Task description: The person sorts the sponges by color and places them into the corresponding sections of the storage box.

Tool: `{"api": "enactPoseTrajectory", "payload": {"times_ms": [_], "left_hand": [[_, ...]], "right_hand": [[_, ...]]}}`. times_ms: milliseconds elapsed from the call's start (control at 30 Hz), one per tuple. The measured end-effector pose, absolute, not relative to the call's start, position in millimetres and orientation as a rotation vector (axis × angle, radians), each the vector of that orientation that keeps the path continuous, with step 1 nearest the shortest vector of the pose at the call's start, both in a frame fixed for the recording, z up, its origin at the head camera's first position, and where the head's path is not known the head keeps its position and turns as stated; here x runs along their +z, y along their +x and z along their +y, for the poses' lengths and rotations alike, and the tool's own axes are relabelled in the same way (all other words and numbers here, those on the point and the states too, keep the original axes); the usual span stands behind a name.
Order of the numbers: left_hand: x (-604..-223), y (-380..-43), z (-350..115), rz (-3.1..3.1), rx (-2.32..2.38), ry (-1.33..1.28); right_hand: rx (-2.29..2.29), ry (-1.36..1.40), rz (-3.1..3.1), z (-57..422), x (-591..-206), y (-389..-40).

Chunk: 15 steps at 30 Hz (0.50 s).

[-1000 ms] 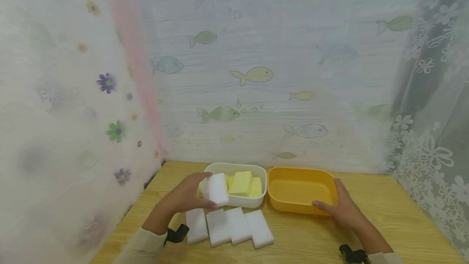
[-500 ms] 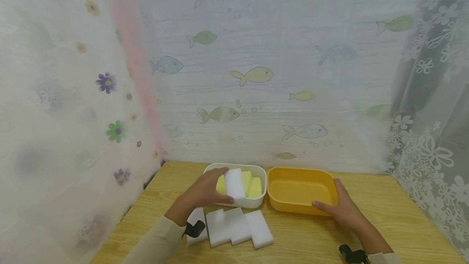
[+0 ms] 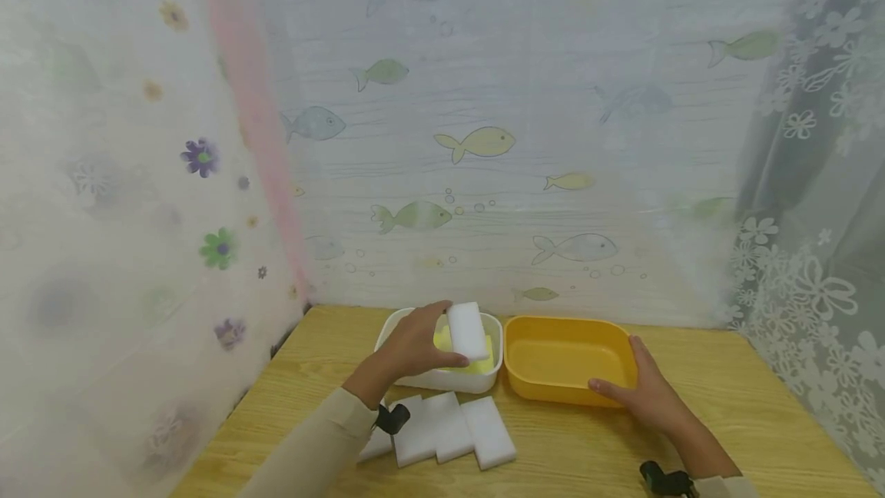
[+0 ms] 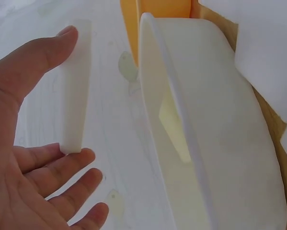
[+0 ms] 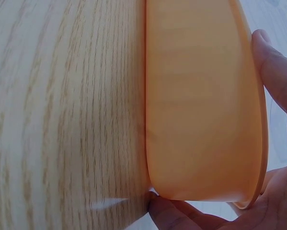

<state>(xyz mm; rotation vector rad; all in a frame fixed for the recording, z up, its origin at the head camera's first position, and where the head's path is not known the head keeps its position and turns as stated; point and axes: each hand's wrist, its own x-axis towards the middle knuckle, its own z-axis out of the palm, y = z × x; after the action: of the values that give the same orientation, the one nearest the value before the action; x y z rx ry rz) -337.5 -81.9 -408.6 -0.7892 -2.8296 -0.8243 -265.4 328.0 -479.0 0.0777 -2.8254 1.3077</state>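
Note:
My left hand (image 3: 408,344) pinches a white sponge block (image 3: 468,331) between thumb and fingertips, holding it up over the right part of a white tub (image 3: 449,383). In the left wrist view the sponge block (image 4: 76,91) shows edge-on, above the tub's rim. Yellow sponge blocks (image 3: 480,366) lie in the tub, partly hidden by the hand and the held block. My right hand (image 3: 648,394) grips the right front corner of an orange tub (image 3: 553,392), thumb at the front rim and fingers round the right side. The orange tub's visible floor is bare.
Several white sponge blocks (image 3: 489,433) lie in a row in front of the white tub, the leftmost partly behind the left wrist. Both tubs stand side by side on a wooden table (image 3: 581,452). A fish-print curtain (image 3: 484,198) hangs behind it.
My left hand has carried the white sponge block rightward across the white tub and raised it slightly. The right hand and the orange tub have stayed in place.

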Motion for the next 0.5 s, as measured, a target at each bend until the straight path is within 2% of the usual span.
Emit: {"api": "enactPoseTrajectory", "payload": {"times_ms": [500], "left_hand": [[-415,-352,-38,-2.754,-0.665,-0.794]], "right_hand": [[1.309,0.076,-2.818,327,-477,-264]]}}
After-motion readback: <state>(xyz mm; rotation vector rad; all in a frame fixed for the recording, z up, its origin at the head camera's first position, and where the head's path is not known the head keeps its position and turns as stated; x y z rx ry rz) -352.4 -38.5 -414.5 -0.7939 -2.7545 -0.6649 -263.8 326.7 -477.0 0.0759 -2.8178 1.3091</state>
